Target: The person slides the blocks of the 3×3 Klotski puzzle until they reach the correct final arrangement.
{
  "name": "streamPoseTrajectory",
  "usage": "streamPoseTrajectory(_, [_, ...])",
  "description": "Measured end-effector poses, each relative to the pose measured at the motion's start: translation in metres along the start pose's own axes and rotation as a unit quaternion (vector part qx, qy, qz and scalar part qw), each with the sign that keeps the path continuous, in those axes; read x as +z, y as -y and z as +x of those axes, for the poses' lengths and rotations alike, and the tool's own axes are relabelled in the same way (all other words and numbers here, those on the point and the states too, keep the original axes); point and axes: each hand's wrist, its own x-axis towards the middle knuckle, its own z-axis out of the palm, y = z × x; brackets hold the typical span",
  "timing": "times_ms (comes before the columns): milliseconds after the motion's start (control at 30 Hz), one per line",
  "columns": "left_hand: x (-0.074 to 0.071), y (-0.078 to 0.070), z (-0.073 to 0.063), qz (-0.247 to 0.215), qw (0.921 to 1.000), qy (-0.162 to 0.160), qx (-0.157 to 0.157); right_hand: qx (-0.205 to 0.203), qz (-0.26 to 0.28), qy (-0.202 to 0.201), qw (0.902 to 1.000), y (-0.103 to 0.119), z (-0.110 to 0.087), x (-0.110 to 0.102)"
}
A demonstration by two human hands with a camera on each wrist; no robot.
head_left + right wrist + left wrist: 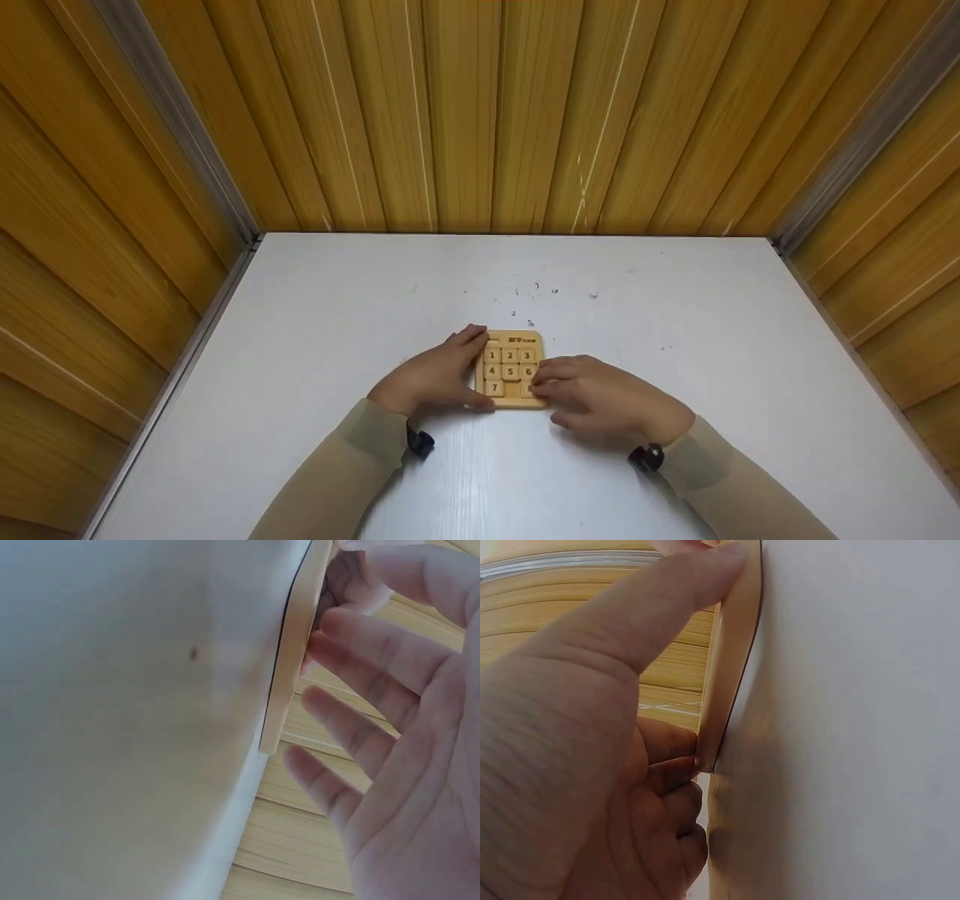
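A wooden number slide puzzle [511,406] lies flat on the white table. Its tiles read 1, 2, 3 in the top row and 4, 5, 6 in the middle row. The bottom row has 7 at left, a gap in the middle and the 8 tile [526,392] at right, partly hidden by fingertips. My left hand [439,375] grips the frame from the left, fingers at its upper left corner and thumb at its lower edge. From the right, my right hand [611,397] touches the 8 tile with its fingertips, the fingers spread and only slightly bent.
The white table [337,300] has several small dark marks [555,291] behind the puzzle. Yellow wood-look panels [457,112] wall it in at the back and both sides, with grey metal strips [180,112] at the corners.
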Motion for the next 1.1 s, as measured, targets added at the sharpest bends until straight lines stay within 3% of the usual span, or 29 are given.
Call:
streamPoseTrajectory(467, [-0.002, -0.002, 0.002, 0.004, 1.0, 0.0, 0.0, 0.073, 0.008, 0.045, 0.9963, 0.013, -0.006, -0.002])
streamPoseTrajectory(800, [0.003, -0.009, -0.005, 0.009, 0.9999, -0.006, -0.003, 0.067, 0.009, 0.03, 0.9973, 0.022, -0.009, 0.005])
streamPoseTrajectory(1100, [0.003, -0.012, -0.006, 0.015, 0.9999, -0.007, -0.001, 0.086, 0.023, 0.038, 0.9953, 0.026, -0.011, 0.002])
